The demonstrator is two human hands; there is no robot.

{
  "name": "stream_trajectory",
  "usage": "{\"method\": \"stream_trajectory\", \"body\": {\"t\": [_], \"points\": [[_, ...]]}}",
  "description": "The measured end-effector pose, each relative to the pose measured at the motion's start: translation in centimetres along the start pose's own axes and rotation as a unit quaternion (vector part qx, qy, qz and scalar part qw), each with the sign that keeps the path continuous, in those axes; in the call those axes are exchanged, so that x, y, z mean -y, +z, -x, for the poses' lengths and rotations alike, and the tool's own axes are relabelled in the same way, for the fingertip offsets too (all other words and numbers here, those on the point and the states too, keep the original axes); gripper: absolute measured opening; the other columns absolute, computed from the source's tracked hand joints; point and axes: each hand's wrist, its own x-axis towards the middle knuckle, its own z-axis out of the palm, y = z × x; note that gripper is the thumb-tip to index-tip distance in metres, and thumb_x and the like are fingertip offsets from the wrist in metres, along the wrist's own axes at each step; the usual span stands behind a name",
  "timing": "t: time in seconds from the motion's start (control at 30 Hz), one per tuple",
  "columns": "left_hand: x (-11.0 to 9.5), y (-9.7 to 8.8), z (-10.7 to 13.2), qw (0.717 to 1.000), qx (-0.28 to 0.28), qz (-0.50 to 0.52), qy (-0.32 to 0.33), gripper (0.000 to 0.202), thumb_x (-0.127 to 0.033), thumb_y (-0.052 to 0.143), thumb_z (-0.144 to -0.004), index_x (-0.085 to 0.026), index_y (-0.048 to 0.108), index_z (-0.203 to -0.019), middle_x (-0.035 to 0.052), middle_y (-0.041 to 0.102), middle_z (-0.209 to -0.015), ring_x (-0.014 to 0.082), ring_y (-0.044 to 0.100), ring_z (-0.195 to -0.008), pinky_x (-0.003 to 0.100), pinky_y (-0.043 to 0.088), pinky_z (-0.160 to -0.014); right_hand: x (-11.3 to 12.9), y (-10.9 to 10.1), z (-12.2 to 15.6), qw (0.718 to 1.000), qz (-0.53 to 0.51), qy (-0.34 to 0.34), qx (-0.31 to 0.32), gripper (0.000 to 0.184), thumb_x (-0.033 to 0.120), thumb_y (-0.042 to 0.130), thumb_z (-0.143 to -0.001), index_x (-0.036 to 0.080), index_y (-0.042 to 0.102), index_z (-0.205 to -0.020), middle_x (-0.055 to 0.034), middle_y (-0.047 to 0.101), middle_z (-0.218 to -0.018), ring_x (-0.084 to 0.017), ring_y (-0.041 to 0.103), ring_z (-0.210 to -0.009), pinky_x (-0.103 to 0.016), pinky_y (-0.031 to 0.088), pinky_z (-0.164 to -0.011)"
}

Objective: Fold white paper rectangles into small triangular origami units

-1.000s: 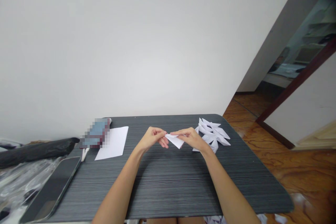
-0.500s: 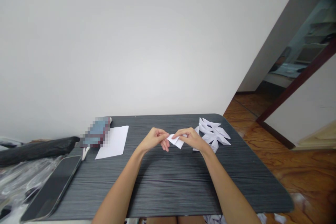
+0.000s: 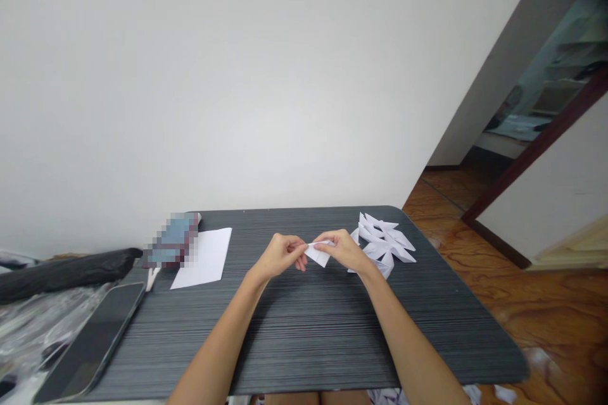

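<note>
A small folded piece of white paper [image 3: 319,255] is held up between my two hands, over the middle of the dark table [image 3: 313,329]. My left hand [image 3: 284,254] pinches its left corner between thumb and fingers. On the other side, my right hand [image 3: 346,249] grips the upper right part, with the thumb lying across it. The paper's lower point hangs down between the hands. Just right of my right hand lies a pile of folded white paper pieces [image 3: 382,242], pointed in shape; my wrist partly hides its left side.
Flat white paper [image 3: 208,258] lies at the left, partly under a blurred-out object [image 3: 173,240]. Below that is something white, perhaps a scissors handle [image 3: 152,278]. A phone [image 3: 92,338] rests along the left edge, beside plastic-wrapped things [image 3: 42,323]. The wall [image 3: 285,107] stands behind the table.
My right thumb and fingers have shifted on the folded paper, and its visible outline has changed from two flaps to one lower point. My left hand keeps its pinch.
</note>
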Motion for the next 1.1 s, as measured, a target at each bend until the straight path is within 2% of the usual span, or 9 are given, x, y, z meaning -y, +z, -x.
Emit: {"method": "stream_trajectory", "body": {"t": [0.2,0.47,0.53,0.67,0.73,0.8,0.87,1.0,1.1], "points": [[0.5,0.3,0.0,0.996,-0.008,-0.093,0.014,0.032,-0.036,0.042,-0.08,-0.011,0.056,-0.066,-0.0001,0.056,-0.046,0.006,0.05,-0.036,0.014,0.039,-0.039,-0.7,0.7,-0.2,1.0,0.017,-0.02,-0.008,0.019,0.027,0.052,-0.073,0.016,0.067,-0.071,-0.0033,0.066,-0.068,-0.016,0.056,-0.066,-0.025,0.041,-0.061],[0.9,-0.2,-0.2,1.0,-0.002,-0.011,-0.024,0.033,-0.036,0.038,-0.081,-0.011,0.052,-0.065,0.0,0.055,-0.045,0.0077,0.05,-0.032,0.015,0.034,-0.032,-1.4,1.0,-0.3,0.999,-0.033,0.005,0.021,0.024,0.029,0.045,-0.077,0.016,0.065,-0.082,-0.0026,0.063,-0.063,-0.014,0.056,-0.056,-0.024,0.042,-0.051],[1.3,-0.4,-0.3,0.999,-0.022,-0.029,-0.026,0.034,-0.037,0.039,-0.081,-0.011,0.053,-0.064,-0.0011,0.053,-0.043,0.0059,0.046,-0.029,0.014,0.031,-0.031,-1.7,1.3,-0.4,0.999,-0.036,0.006,0.005,0.024,0.03,0.046,-0.077,0.016,0.065,-0.081,-0.0033,0.063,-0.063,-0.015,0.057,-0.056,-0.025,0.042,-0.051],[1.9,-0.9,-0.6,0.993,-0.11,-0.039,-0.023,0.038,-0.039,0.04,-0.08,-0.009,0.057,-0.066,-0.0011,0.052,-0.043,0.0049,0.044,-0.03,0.014,0.03,-0.031,-2.4,2.1,-0.6,0.995,-0.048,0.017,-0.083,0.023,0.034,0.048,-0.076,0.016,0.062,-0.079,-0.0056,0.064,-0.068,-0.018,0.058,-0.058,-0.027,0.043,-0.053],[1.8,-1.2,-0.7,0.993,-0.117,-0.004,-0.001,0.036,-0.038,0.042,-0.08,-0.007,0.06,-0.078,0.0018,0.056,-0.052,0.0063,0.049,-0.037,0.016,0.035,-0.035,-2.6,2.5,-0.8,0.99,-0.1,0.04,-0.095,0.024,0.037,0.049,-0.075,0.016,0.059,-0.082,-0.005,0.062,-0.065,-0.017,0.058,-0.054,-0.027,0.042,-0.049],[1.5,-1.4,-0.7,0.994,-0.099,0.037,0.038,0.034,-0.035,0.047,-0.077,-0.008,0.059,-0.095,0.0066,0.061,-0.075,0.0072,0.053,-0.047,0.019,0.044,-0.045,-2.6,2.8,-0.9,0.98,-0.171,0.059,-0.079,0.025,0.039,0.05,-0.074,0.016,0.056,-0.082,-0.003,0.06,-0.061,-0.014,0.055,-0.047,-0.024,0.039,-0.043],[1.3,-1.4,-0.7,0.991,-0.089,0.066,0.072,0.034,-0.032,0.051,-0.075,-0.01,0.058,-0.1,0.0094,0.059,-0.094,0.0089,0.056,-0.058,0.024,0.048,-0.058,-2.5,3.1,-1.0,0.969,-0.23,0.07,-0.059,0.025,0.04,0.052,-0.072,0.017,0.054,-0.082,-0.0016,0.058,-0.062,-0.012,0.052,-0.045,-0.022,0.036,-0.04],[1.6,-1.1,-0.9,0.984,-0.126,0.105,0.07,0.026,-0.028,0.057,-0.072,-0.009,0.063,-0.089,0.0091,0.062,-0.091,0.0151,0.058,-0.076,0.027,0.047,-0.07,-1.9,3.3,-0.9,0.963,-0.254,0.065,-0.065,0.024,0.037,0.058,-0.068,0.019,0.051,-0.082,-0.0017,0.057,-0.08,-0.007,0.048,-0.05,-0.018,0.032,-0.039],[2.2,-0.7,-1.2,0.976,-0.169,0.126,0.044,0.026,-0.029,0.06,-0.068,-0.009,0.064,-0.084,0.0085,0.065,-0.085,0.0157,0.06,-0.07,0.029,0.049,-0.069,-1.5,3.4,-0.8,0.964,-0.251,0.056,-0.067,0.024,0.034,0.061,-0.067,0.018,0.05,-0.081,-0.0001,0.056,-0.076,-0.006,0.046,-0.051,-0.017,0.031,-0.042]]}}
